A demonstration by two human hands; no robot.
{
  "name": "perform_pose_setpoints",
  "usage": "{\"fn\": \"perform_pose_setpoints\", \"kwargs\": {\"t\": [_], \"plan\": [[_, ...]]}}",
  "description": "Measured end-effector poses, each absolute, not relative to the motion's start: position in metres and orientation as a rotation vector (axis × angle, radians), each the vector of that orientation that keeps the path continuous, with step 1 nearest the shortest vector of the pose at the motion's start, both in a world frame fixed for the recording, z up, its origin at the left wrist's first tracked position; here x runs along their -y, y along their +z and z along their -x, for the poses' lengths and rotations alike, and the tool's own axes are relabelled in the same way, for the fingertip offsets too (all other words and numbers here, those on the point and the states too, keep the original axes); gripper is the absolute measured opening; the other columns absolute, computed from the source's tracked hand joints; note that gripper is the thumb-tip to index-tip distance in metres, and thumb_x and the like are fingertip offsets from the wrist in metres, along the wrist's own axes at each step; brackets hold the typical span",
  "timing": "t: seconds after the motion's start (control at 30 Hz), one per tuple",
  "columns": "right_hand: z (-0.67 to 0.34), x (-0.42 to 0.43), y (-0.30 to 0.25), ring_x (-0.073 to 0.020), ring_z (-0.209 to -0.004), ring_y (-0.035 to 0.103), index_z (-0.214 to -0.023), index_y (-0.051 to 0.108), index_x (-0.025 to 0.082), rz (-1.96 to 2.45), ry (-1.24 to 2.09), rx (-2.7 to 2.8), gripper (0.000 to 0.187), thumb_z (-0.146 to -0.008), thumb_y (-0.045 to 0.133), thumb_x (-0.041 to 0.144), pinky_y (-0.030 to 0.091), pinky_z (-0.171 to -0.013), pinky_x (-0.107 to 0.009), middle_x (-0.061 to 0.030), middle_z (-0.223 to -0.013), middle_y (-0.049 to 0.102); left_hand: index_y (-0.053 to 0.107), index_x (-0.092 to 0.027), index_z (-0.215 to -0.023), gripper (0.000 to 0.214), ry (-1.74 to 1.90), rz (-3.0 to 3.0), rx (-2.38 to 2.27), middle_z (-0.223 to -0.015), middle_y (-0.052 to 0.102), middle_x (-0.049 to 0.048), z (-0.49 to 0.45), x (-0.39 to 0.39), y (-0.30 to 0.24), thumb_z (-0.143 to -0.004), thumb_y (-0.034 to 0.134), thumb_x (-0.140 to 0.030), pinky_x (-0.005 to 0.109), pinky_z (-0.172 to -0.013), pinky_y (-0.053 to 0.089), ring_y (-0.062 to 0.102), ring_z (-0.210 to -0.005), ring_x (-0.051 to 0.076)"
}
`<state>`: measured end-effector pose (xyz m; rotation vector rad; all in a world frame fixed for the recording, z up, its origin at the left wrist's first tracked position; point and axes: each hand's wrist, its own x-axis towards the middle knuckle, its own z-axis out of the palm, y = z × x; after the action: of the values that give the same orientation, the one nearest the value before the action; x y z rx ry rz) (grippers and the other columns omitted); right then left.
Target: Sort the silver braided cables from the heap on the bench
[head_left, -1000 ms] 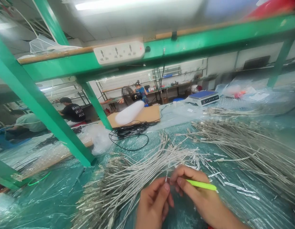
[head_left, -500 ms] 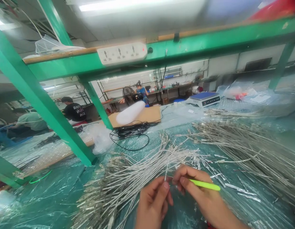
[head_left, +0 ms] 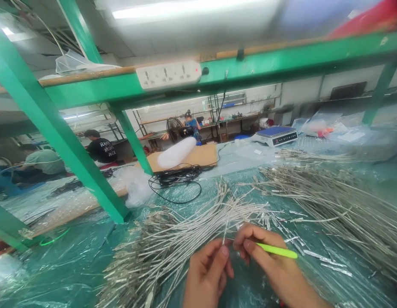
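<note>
My left hand (head_left: 209, 270) pinches a foil-wrapped cable end (head_left: 225, 231) between thumb and index finger, its silvery tip pointing up. Close by on the right, my right hand (head_left: 265, 250) is closed around a slim tool with a fluorescent yellow-green handle (head_left: 278, 250). A thin tip seems to reach from the right fingers toward the cable end; its exact kind is too small to tell. Behind and left of both hands lies a bundle of braided silver cables (head_left: 185, 233) with connectors at their ends. Torn foil strips (head_left: 326, 259) are scattered to the right.
A second cable pile (head_left: 333, 205) covers the right side. Farther back stand a digital scale (head_left: 277, 135), plastic bags (head_left: 329, 126) and a black cable coil (head_left: 179, 175). A green frame (head_left: 85, 171) with a power strip (head_left: 169, 75) spans above. Several people sit beyond.
The hands keep nearly the same pose and grips. The view has shifted slightly, with the frame and background sitting a little lower and farther right.
</note>
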<state>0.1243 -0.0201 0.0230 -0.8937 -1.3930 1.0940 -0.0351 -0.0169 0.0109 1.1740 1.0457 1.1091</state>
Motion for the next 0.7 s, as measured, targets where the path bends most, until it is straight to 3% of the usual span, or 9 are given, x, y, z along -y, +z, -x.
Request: {"fn": "perform_pose_setpoints", "kwargs": {"t": [0.27,0.5,0.7], "plan": [[-0.12,0.021,0.02,-0.0161,-0.065,0.054,-0.076,0.063,0.019,0.959,0.926,1.455,0.022,-0.091,0.051,0.031,0.043,-0.06,-0.025,-0.0006,-0.07,0.058,0.07,-0.014,-0.094,0.041,1.133,-1.296,-1.115,-0.053,0.054,-0.0029,0.034,0.018,0.005,-0.079,0.065,-0.053,0.019,-0.035,0.015,0.026,-0.035,0.004],[-0.12,0.024,0.021,-0.0178,-0.073,0.06,-0.083,0.062,0.02,0.82,0.868,1.598,0.017,-0.092,0.048,0.023,0.047,-0.069,-0.028,-0.0028,-0.076,0.062,0.064,-0.016,-0.077,0.036,1.125,-1.345,-1.13,-0.052,0.053,-0.0032,0.034,0.019,0.004,-0.082,0.062,-0.052,0.02,-0.036,0.018,0.029,-0.037,0.005],[-0.121,0.023,0.023,-0.0174,-0.069,0.058,-0.079,0.062,0.019,0.868,0.821,1.581,0.019,-0.092,0.048,0.024,0.046,-0.065,-0.027,-0.0026,-0.073,0.06,0.067,-0.015,-0.087,0.038,1.111,-1.35,-1.117,-0.053,0.053,-0.0033,0.035,0.02,0.009,-0.082,0.061,-0.053,0.02,-0.036,0.017,0.028,-0.036,0.005]]}}
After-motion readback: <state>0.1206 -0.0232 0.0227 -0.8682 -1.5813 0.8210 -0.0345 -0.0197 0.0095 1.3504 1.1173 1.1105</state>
